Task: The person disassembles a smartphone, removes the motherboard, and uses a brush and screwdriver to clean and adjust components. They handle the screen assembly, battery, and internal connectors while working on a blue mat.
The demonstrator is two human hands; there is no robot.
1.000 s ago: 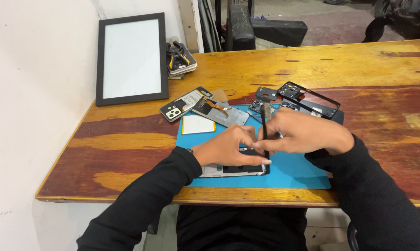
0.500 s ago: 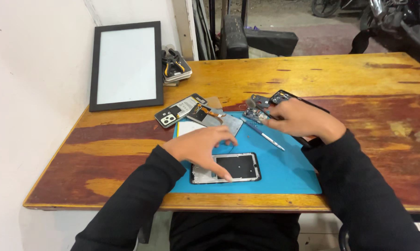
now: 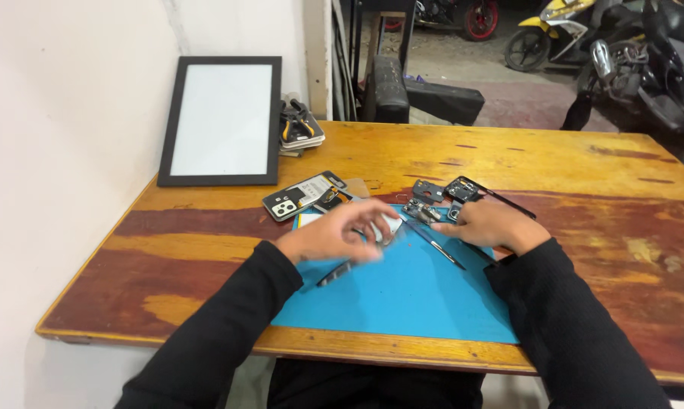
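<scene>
Worn, glossy wooden counter (image 3: 554,163) carried a smooth blue rubber mat (image 3: 410,295). Left hand (image 3: 334,236), blurred, curled around a flat dark phone body (image 3: 336,273) over the mat. Right hand (image 3: 493,226) lay half-open on small black parts (image 3: 433,201); slim screwdriver (image 3: 435,244) beside.

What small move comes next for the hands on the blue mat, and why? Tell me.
Probably set the phone body flat on the blue mat. The left hand holds it tilted and motion-blurred above the mat. The right hand rests on small parts at the mat's far edge, with a thin tool lying beside it.
</scene>
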